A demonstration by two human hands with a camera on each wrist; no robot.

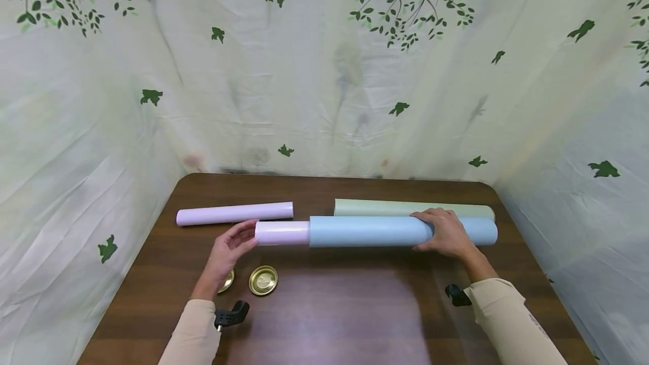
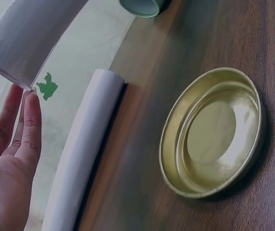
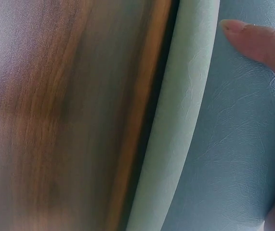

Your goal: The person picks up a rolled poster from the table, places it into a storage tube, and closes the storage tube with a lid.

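A wide blue tube (image 1: 370, 231) is held level above the table, a lilac tube (image 1: 282, 233) projecting from its left end. My right hand (image 1: 446, 234) grips the blue tube toward its right end, thumb and fingers around it; in the right wrist view a finger (image 3: 257, 41) lies against its wrinkled surface. My left hand (image 1: 235, 244) holds the lilac tube's left end by the fingertips, thumb in front and fingers behind. In the left wrist view, fingertips (image 2: 31, 103) meet the rim of that lilac tube (image 2: 33, 33).
Behind lies a pale green tube (image 1: 380, 207), partly covered by the blue one. Another lilac tube (image 1: 233, 213) rests at the back left. Two gold round lids sit near my left wrist, one lid (image 1: 263, 280) in full view, the other lid (image 1: 228, 281) partly hidden. A leaf-patterned curtain (image 1: 324, 89) surrounds the table (image 1: 324, 308).
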